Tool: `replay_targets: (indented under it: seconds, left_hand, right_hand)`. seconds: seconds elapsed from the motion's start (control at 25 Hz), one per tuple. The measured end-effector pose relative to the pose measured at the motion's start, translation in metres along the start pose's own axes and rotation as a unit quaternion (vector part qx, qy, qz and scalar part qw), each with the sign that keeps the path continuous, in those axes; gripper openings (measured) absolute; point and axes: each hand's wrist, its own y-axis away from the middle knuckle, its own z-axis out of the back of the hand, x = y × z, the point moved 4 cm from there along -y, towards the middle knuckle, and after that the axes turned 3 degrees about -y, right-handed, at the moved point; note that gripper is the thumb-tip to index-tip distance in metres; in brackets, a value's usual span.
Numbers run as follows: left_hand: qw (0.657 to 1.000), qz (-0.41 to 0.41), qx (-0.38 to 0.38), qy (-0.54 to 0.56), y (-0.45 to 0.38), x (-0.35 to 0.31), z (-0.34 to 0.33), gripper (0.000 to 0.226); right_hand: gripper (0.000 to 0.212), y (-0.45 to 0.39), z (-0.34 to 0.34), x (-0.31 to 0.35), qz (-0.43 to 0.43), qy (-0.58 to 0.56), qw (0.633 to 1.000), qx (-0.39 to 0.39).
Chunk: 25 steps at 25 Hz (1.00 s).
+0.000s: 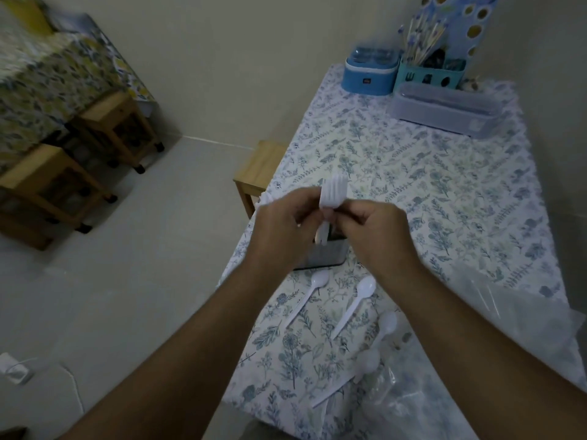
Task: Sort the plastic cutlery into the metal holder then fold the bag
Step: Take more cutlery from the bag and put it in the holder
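Both hands meet above the metal holder (327,256), which stands near the table's left edge and is partly hidden behind them. My left hand (282,227) and my right hand (378,231) together pinch a small stack of white plastic forks (332,193), tines up, handles reaching down toward the holder's opening. Several white plastic spoons (357,300) lie loose on the floral tablecloth nearer to me. A clear plastic bag (495,312) is spread over the table's right side, and more crumpled clear plastic (394,398) sits by the front edge.
At the far end of the table (413,160) stand a blue box (370,73), a teal caddy with sticks (428,73) and a lidded translucent box (444,108). A wooden stool (259,169) stands left of the table; more stools (117,125) sit across the floor.
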Motion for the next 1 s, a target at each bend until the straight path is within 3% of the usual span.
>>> replay_targets:
  seconds: [0.2, 0.44, 0.68, 0.8, 0.88, 1.0]
  left_hand:
    - [0.999, 0.017, -0.037, -0.015, -0.021, 0.019, -0.001, 0.023]
    - [0.987, 0.061, 0.07, -0.131, -0.019, 0.027, -0.017, 0.026]
    - [0.97, 0.074, 0.108, -0.206, -0.019, 0.018, -0.013, 0.074]
    - [0.974, 0.036, 0.079, -0.209, -0.008, 0.024, -0.023, 0.066]
    - [0.966, 0.015, 0.072, -0.248, -0.006, 0.032, -0.028, 0.056]
    - [0.953, 0.011, 0.084, -0.289, -0.002, 0.037, -0.029, 0.063]
  right_hand:
    - [0.016, -0.029, -0.013, 0.001, 0.026, 0.031, 0.999, -0.013]
    - [0.013, -0.033, -0.028, -0.033, -0.025, 0.19, 0.98, 0.055]
    - [0.027, -0.021, -0.016, -0.021, -0.02, 0.175, 0.984, 0.012]
    - [0.046, -0.01, -0.018, -0.014, 0.006, 0.136, 0.991, 0.01]
    - [0.042, -0.007, -0.025, -0.016, 0.021, 0.17, 0.984, 0.046]
    - [0.045, -0.004, -0.025, -0.021, 0.006, 0.157, 0.987, 0.043]
